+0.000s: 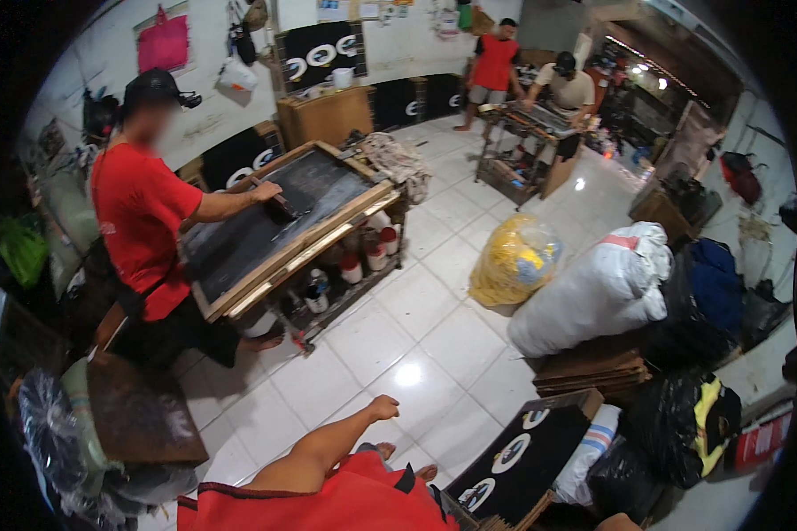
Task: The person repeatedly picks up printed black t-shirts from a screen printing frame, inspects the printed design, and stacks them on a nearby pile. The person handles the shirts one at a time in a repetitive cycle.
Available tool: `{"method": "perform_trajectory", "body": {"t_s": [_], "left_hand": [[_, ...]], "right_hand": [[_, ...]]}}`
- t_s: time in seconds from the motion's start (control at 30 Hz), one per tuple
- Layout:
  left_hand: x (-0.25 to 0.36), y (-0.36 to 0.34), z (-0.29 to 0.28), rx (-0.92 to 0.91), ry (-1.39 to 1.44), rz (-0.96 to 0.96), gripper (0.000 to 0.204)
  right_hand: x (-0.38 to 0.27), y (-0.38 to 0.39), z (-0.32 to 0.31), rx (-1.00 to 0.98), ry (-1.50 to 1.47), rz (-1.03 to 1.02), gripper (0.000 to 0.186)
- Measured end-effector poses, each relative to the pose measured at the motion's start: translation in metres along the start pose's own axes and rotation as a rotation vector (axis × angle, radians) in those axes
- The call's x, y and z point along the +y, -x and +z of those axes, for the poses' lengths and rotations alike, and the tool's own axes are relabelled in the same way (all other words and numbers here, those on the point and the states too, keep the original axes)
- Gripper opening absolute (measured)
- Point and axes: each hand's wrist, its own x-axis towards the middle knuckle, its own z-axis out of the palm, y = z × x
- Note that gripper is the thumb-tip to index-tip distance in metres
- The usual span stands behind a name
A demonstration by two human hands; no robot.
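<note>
My left hand [383,407] hangs over the white tiled floor in front of my body, its fingers curled closed, and nothing shows in it. Below it are my bare feet. A patch of skin at the bottom edge, right of centre, looks like part of my right hand [622,523]; its fingers are hidden. Between my body and that patch leans a black printed panel [510,456] with round white designs and a wooden edge.
At the left, a person in a red shirt [146,208] pulls a squeegee across a framed screen [239,232] on a table. Bottles and jars stand beneath. To the right are a yellow bundle [515,259], a white sack [591,292] and black bags [677,416]. Two people work at the back.
</note>
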Motion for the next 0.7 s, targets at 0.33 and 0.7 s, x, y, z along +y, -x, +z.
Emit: {"method": "perform_trajectory", "body": {"t_s": [0.33, 0.7], "left_hand": [[-0.089, 0.118, 0.066, -0.14, -0.28, -0.437, 0.029], [-0.074, 0.148, 0.116, -0.242, -0.213, -0.436, 0.034]], "right_hand": [[-0.09, -0.082, -0.036, -0.267, 0.128, -0.118, 0.034], [-0.368, 0.003, -0.049, -0.636, -0.175, -0.836, 0.036]]}}
